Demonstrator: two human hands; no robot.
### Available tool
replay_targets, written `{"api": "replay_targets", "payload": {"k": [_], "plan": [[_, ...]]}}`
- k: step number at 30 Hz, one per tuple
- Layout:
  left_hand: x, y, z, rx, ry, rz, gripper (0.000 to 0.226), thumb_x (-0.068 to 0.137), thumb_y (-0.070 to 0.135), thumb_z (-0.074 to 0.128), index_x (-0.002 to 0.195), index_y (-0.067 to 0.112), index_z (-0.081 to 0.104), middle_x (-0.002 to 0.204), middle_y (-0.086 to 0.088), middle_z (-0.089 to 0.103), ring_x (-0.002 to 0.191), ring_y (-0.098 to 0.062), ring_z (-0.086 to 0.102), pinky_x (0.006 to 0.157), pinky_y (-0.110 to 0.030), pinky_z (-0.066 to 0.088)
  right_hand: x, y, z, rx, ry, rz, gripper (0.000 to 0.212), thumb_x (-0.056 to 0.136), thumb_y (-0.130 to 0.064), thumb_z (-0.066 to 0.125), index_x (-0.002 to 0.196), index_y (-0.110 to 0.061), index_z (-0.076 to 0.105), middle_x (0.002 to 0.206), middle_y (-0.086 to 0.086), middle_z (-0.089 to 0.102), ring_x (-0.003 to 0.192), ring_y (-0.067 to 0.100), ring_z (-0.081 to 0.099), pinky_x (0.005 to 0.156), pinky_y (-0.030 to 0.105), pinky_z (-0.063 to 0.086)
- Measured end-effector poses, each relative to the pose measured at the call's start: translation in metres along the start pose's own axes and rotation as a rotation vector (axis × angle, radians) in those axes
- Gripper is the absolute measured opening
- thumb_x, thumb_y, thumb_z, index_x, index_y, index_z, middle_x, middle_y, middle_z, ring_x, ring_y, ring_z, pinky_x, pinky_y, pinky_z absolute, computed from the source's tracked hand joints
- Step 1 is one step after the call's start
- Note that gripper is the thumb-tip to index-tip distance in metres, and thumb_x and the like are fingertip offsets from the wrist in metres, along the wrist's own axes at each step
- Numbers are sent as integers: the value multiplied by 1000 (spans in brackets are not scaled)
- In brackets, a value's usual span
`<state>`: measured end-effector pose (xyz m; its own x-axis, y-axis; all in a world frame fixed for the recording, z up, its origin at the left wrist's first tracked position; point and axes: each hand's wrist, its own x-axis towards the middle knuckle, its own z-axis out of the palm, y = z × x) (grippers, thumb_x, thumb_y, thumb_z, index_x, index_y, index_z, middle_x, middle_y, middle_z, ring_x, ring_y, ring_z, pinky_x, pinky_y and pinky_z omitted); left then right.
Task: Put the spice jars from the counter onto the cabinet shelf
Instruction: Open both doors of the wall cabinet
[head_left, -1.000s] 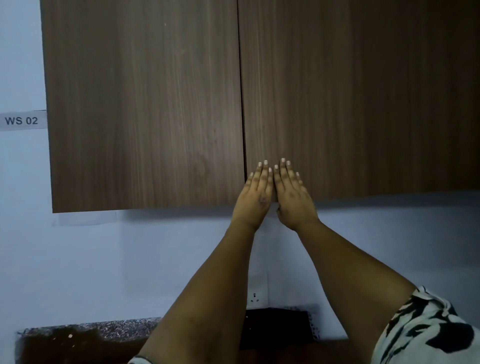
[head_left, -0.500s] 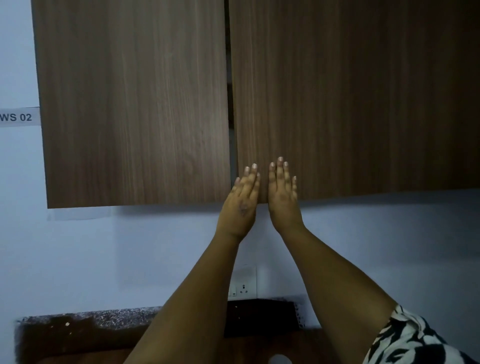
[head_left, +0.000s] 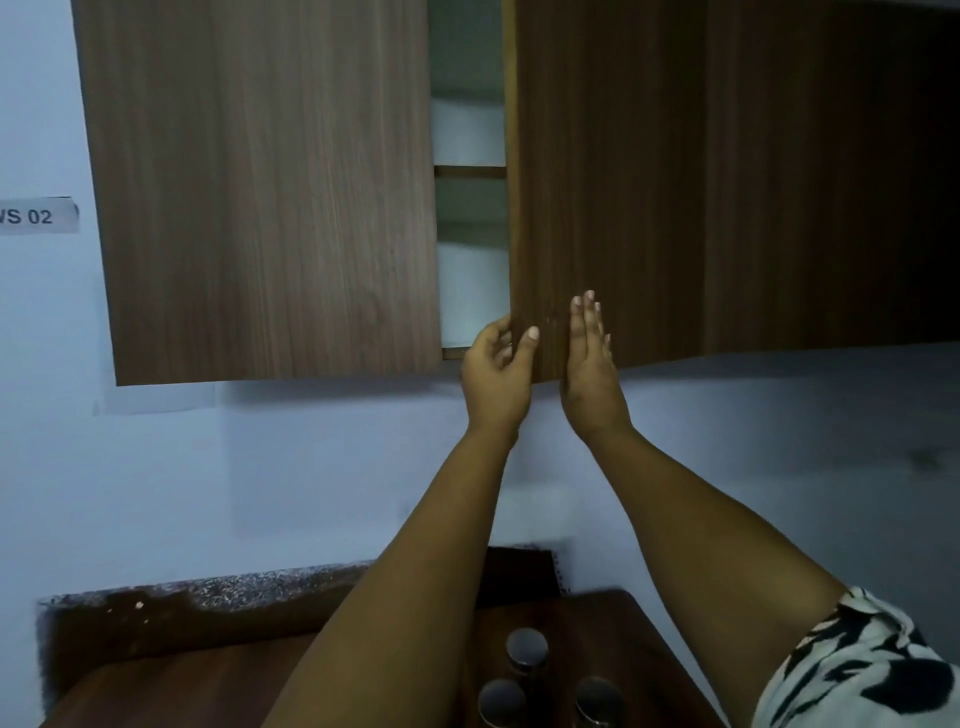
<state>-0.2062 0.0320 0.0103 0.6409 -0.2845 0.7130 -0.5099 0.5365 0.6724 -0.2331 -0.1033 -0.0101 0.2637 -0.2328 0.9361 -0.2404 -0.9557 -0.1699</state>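
Three spice jars with dark metal lids stand on the wooden counter between my forearms: one jar behind, a second jar at front left, a third jar at front right. Overhead, the right cabinet door is partly swung out. My left hand grips that door's lower left edge, fingers behind it and thumb on its face. My right hand lies flat with straight fingers against the door's front. A cabinet shelf shows through the gap.
The left cabinet door stays closed. A pale wall carries a "WS 02" label. A speckled stone backsplash runs behind the counter.
The right door has swung out from closed, and the gap between the doors has widened. My left hand went from flat on the door to curling round its edge. The jars came into view.
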Motion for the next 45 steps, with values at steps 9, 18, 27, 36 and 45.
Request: {"api": "replay_targets", "payload": {"k": [9, 18, 27, 36, 45], "plan": [[-55, 36, 28, -53, -231, 3, 32, 96, 7, 56, 128, 6, 61, 112, 2, 68, 95, 3, 64, 88, -12, 51, -37, 1, -87, 41, 72, 105, 87, 87, -23, 71, 155, -13, 17, 154, 11, 34, 134, 32, 45, 103, 41, 47], [-90, 58, 82, 66, -469, 179, 33, 95, 3, 52, 124, 9, 65, 116, -3, 70, 104, -11, 65, 91, -18, 50, -69, 14, -180, -53, 134, 164, 73, 92, -27, 61, 153, -15, 23, 125, 17, 64, 103, 37, 66, 84, 40, 55], [-133, 66, 192, 20, -588, 223, 34, 97, 5, 49, 128, 7, 62, 125, -6, 66, 116, -14, 61, 98, -16, 44, -86, 75, -276, -144, 161, 283, 74, 97, -25, 57, 155, -15, 11, 121, 22, 64, 96, 36, 66, 74, 32, 50], [-163, 55, 281, 61, -779, 210, 45, 100, 1, 39, 144, 10, 44, 150, -8, 41, 144, -19, 30, 117, -26, 26, -86, 135, -332, -103, 104, 430, 67, 99, -15, 50, 155, -13, 13, 140, 15, 52, 121, 29, 56, 84, 17, 37], [-167, 34, 312, 108, -783, 240, 56, 92, -15, 32, 143, 6, 44, 153, -7, 37, 145, -16, 27, 113, -14, 17, -85, 171, -343, -80, 68, 445, 63, 102, -14, 41, 156, -17, 9, 155, 10, 31, 134, 24, 42, 94, 13, 30]]}}
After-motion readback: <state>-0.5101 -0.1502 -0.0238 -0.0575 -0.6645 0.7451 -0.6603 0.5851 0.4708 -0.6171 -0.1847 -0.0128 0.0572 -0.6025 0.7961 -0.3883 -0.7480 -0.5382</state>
